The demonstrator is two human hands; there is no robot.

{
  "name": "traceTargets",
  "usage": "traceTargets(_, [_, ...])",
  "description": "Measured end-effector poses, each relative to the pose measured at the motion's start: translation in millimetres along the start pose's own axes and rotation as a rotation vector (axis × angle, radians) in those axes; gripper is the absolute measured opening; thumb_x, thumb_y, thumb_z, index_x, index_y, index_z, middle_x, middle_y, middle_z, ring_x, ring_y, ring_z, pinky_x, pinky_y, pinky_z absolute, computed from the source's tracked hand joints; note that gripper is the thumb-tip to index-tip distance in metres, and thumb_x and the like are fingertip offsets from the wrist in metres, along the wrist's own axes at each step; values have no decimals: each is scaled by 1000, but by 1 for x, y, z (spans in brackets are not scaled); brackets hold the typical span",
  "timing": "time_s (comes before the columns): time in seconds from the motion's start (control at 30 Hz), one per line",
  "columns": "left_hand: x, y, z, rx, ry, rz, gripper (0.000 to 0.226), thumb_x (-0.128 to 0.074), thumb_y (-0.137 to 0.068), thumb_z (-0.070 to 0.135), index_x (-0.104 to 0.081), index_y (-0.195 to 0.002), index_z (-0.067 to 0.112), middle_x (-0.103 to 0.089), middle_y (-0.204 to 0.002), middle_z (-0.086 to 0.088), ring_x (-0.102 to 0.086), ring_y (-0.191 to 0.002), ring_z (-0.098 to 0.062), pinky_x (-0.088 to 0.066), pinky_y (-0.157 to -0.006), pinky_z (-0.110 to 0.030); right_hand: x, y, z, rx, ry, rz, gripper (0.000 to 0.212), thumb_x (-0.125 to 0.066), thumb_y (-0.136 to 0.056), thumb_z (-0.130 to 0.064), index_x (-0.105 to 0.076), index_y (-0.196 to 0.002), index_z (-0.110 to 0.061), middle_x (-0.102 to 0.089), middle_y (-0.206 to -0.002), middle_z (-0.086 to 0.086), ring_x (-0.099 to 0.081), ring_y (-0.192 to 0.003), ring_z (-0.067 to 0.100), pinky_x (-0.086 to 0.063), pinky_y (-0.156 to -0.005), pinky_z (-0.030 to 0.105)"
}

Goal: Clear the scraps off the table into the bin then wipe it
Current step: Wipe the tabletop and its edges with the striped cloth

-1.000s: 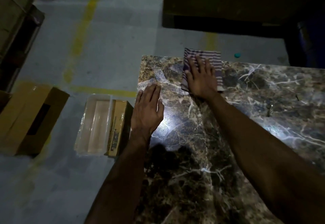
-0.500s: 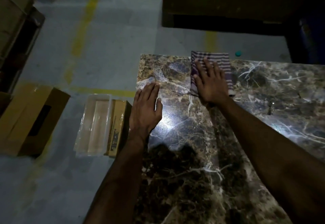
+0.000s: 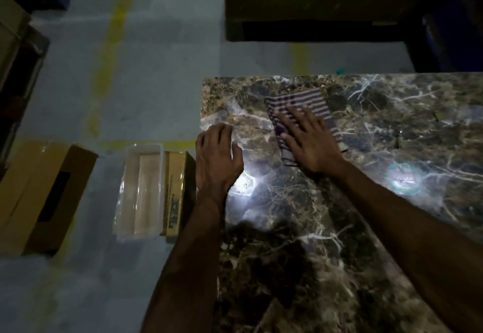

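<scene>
Head view, table: we see a dark marble-patterned table filling the lower right, its left edge running down the middle of the frame; a bright glare spot sits on it near the left edge.
Head view, cloth: a striped cloth lies flat on the table near the far left corner, tilted a little.
Head view, right hand: the right hand lies palm down on the near part of the cloth, fingers straight and spread, pressing it to the surface; it grasps nothing.
Head view, left hand: the left hand rests at the table's left edge, just beside the cloth but apart from it; fingers bent slightly over the surface, released, nothing in it.
Head view, floor beside table: a clear plastic tray sits on the grey floor just left of the table, touching a narrow yellow box that lies between it and the table edge.
Head view, further left: an open cardboard box lies well apart from the tray.
Head view, floor marks: faded yellow lines cross the floor.
Head view, scraps: we cannot tell whether any lie on the table; the light is dim.
</scene>
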State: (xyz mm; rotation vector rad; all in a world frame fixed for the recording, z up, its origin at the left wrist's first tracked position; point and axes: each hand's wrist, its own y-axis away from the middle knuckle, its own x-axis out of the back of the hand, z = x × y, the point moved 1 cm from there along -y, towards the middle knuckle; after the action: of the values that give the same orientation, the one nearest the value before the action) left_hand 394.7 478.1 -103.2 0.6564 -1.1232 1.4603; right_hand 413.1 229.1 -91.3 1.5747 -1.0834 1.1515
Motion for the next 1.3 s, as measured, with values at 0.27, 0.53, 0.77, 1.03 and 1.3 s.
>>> traceTargets(0.27, [0,2,-1,-80,9,5,32,-53,-93,20,-65,-122,14,-63,-126,-3,-56,-123,-23,-37,-108,-40,-14,-30,-89,-59,-46,45,72,-1,-100,-57,-14,-166,-31,-11,-174,6,-6,-160,36,-7,-129,51])
traceTargets(0.53, [2,8,1,-121,-6,-74,37,-46,-94,21,-62,-126,11,-60,-130,-10,-55,-123,-30,-39,-106,-45,-22,70,-41,-31,-28,9,63,-5,-104,-59,-4,-164,-41,-2,-174,-4,1,-161,27,-7,-129,47])
traceTargets(0.77, [-6,67,13,-9,48,-151,54,-39,-99,14,-46,-151,0,-44,-157,-22,-39,-146,-38,-31,-122,-52,-24,44,-83,-191,-70,88,61,-17,-109,-51,-16,-166,-30,-13,-173,7,-11,-159,38,-9,-127,51])
traceTargets(1.03, [19,163,32,-15,49,-180,54,-43,-101,11,-42,-154,2,-39,-163,-17,-32,-153,-32,-22,-126,-44,-30,173,-75,-93,-85,24,59,-18,-109,-50,-18,-165,-33,-14,-173,2,-9,-160,32,-9,-128,46])
traceTargets(1.3, [35,178,38,-18,19,-202,57,-36,-103,20,-37,-158,7,-32,-167,-12,-25,-156,-28,-17,-128,-41,-31,102,-101,-245,-92,76,59,-15,-111,-52,-4,-166,-35,-2,-175,3,1,-160,35,-3,-128,51])
